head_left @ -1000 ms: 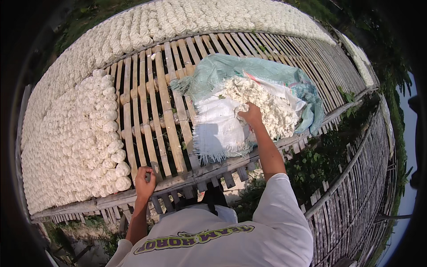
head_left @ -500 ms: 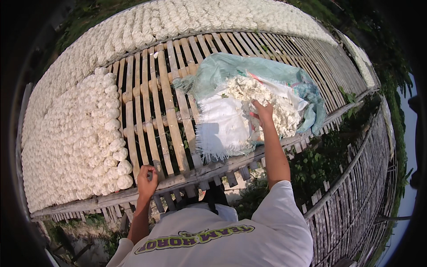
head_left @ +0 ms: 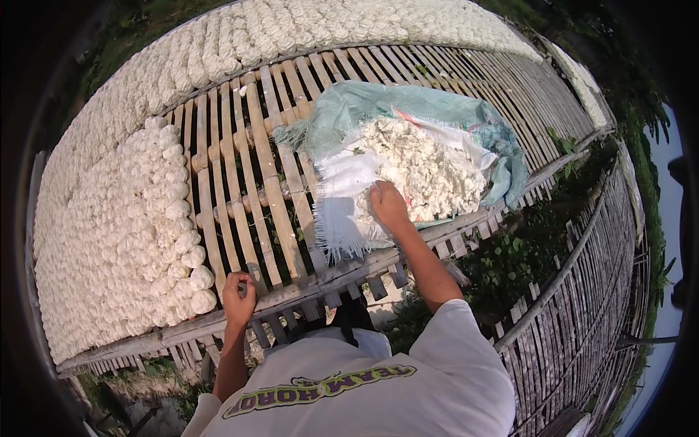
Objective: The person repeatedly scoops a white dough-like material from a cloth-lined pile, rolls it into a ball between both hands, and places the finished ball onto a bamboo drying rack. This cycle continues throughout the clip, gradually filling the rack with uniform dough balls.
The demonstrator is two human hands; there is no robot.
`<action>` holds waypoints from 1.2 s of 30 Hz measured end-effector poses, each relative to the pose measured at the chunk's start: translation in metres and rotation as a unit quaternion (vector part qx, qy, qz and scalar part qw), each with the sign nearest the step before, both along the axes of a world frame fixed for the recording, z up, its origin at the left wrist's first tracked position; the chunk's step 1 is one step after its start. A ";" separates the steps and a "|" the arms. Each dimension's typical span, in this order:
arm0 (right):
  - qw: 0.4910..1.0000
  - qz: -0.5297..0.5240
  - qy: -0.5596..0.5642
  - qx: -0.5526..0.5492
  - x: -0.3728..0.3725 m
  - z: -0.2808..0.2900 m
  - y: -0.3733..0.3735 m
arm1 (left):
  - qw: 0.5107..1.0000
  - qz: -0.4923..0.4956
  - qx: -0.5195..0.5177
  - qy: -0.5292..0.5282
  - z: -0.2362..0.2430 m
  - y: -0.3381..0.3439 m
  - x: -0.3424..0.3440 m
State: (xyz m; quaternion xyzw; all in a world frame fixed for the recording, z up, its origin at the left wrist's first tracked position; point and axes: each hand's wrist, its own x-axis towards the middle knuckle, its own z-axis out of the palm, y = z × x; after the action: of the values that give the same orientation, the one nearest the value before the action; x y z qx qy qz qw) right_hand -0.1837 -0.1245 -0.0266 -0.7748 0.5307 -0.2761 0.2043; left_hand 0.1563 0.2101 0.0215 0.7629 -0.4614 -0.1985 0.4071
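A heap of off-white, crumbly, fluffy material [head_left: 429,164] lies on a white woven sack [head_left: 342,171] with frayed edges; a pale green sack [head_left: 378,105] is bunched up behind and to the right of it. My right hand [head_left: 390,206] is at the heap's near left side, fingers curled, and whatever they hold is hidden. Beside the rack's front rail my left hand [head_left: 239,297] is loosely closed, with nothing visible in it. To its left, rounded whitish clumps [head_left: 131,218] stand packed in rows on the bamboo rack [head_left: 255,189].
More rows of clumps [head_left: 291,33] run along the rack's far side. A bamboo rail [head_left: 320,280] edges the rack in front of me. At the right is another slatted rack [head_left: 582,313], with green plants [head_left: 499,280] growing between the two.
My right hand has moved left and nearer to me, from over the middle of the heap to its near left side. My left hand stays almost where it was.
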 end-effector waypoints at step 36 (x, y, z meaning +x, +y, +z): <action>0.921 0.187 0.334 -0.073 0.015 -0.016 0.018 | 1.000 0.009 -0.018 -0.018 -0.004 0.003 0.002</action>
State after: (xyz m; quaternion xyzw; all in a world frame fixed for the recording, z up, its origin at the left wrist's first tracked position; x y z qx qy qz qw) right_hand -0.1688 -0.1063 -0.0425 -0.9200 0.3918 0.0038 0.0061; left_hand 0.1581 0.2127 0.0174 0.7631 -0.4648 -0.1728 0.4144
